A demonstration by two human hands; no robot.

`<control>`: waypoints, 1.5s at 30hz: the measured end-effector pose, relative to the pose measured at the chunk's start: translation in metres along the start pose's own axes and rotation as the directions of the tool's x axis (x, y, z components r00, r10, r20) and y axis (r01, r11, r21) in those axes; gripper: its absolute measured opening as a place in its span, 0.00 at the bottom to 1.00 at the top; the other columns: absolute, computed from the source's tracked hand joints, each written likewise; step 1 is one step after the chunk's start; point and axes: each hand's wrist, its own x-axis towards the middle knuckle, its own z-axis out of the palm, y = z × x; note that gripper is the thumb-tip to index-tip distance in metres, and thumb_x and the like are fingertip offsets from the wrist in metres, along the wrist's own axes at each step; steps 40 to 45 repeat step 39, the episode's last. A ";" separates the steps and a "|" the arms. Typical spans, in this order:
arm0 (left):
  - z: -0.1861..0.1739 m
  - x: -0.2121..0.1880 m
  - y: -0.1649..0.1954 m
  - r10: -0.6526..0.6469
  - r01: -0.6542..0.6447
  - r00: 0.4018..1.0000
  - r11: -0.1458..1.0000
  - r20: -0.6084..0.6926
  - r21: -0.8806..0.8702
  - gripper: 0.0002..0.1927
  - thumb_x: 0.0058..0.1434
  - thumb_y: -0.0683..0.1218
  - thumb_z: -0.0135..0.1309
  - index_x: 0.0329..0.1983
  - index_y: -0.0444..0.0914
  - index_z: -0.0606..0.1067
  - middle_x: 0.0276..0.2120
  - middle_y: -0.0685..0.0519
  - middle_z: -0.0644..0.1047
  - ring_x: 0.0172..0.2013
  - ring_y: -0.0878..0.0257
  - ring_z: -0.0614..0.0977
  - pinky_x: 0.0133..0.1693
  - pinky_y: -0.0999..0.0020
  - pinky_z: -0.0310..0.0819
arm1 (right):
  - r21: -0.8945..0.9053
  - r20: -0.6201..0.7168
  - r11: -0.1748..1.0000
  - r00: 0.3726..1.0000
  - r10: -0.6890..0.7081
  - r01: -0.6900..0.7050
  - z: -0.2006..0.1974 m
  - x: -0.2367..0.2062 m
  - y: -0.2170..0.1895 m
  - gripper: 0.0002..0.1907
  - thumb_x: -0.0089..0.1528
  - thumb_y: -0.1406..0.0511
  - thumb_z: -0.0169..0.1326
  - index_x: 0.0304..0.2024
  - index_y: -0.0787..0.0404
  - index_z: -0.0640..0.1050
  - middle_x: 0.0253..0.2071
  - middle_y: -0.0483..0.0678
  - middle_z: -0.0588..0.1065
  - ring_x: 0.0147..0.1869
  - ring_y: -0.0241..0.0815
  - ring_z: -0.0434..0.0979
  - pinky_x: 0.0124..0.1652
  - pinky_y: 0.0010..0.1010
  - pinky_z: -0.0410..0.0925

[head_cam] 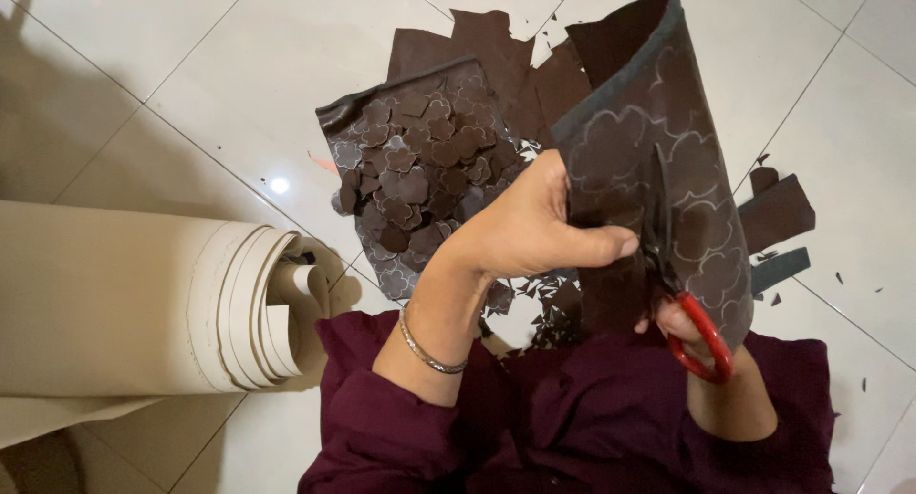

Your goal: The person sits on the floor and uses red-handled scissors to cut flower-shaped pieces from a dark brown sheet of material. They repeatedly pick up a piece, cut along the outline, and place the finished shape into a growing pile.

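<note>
Left hand: my left hand (530, 229) pinches the near-left edge of the brown sheet (658, 160), thumb pressed along it, fingers closed behind.
Right hand: my right hand (682, 327) is curled shut through the red handles of the scissors (682, 294); I see the blades lying against the sheet.
Sheet: held upright, right of centre, its far edge curling over.
Pile: cut shapes (420, 165) lie heaped on a flat piece, far left of the sheet.
Roll: a beige roll (134, 303) fills the left.
Open room: I see bare floor tiles (219, 84) far left.
</note>
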 end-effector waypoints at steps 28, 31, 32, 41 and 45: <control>-0.002 -0.005 0.026 0.031 -0.023 0.989 0.998 -0.146 0.057 0.15 0.63 0.36 0.63 0.52 0.32 0.77 0.42 0.55 0.82 0.43 0.67 0.81 0.49 0.68 0.79 | -0.095 -0.164 0.984 0.977 0.133 -0.150 -0.036 -0.043 0.021 0.28 0.63 0.65 0.58 0.65 0.64 0.69 0.65 0.52 0.67 0.68 0.39 0.67 0.66 0.27 0.61; -0.002 -0.005 0.029 0.027 -0.012 0.993 0.992 -0.114 0.128 0.09 0.65 0.36 0.64 0.46 0.31 0.78 0.36 0.55 0.81 0.38 0.68 0.80 0.47 0.69 0.78 | -0.032 -0.040 0.999 0.999 0.028 -0.029 -0.050 -0.036 0.030 0.24 0.65 0.66 0.61 0.61 0.65 0.72 0.57 0.49 0.71 0.59 0.37 0.69 0.61 0.26 0.62; -0.002 -0.004 0.030 0.034 -0.022 0.994 0.993 -0.102 0.114 0.08 0.65 0.36 0.63 0.46 0.31 0.78 0.36 0.55 0.81 0.38 0.69 0.80 0.46 0.70 0.77 | -0.007 0.002 1.000 1.000 -0.009 0.009 -0.060 -0.036 0.037 0.22 0.65 0.66 0.62 0.60 0.65 0.73 0.54 0.48 0.73 0.56 0.36 0.70 0.59 0.26 0.63; -0.001 -0.003 0.032 0.025 -0.021 0.998 0.997 -0.054 0.073 0.10 0.64 0.35 0.62 0.48 0.33 0.78 0.35 0.57 0.80 0.37 0.70 0.79 0.44 0.72 0.75 | 0.155 0.061 0.947 0.960 0.274 -0.281 -0.100 -0.034 0.043 0.24 0.60 0.69 0.66 0.55 0.72 0.73 0.37 0.57 0.73 0.36 0.52 0.73 0.36 0.44 0.70; -0.001 -0.003 0.032 0.025 -0.021 0.998 0.997 -0.054 0.073 0.10 0.64 0.35 0.62 0.48 0.33 0.78 0.35 0.57 0.80 0.37 0.70 0.79 0.44 0.72 0.75 | 0.155 0.061 0.947 0.960 0.274 -0.281 -0.100 -0.034 0.043 0.24 0.60 0.69 0.66 0.55 0.72 0.73 0.37 0.57 0.73 0.36 0.52 0.73 0.36 0.44 0.70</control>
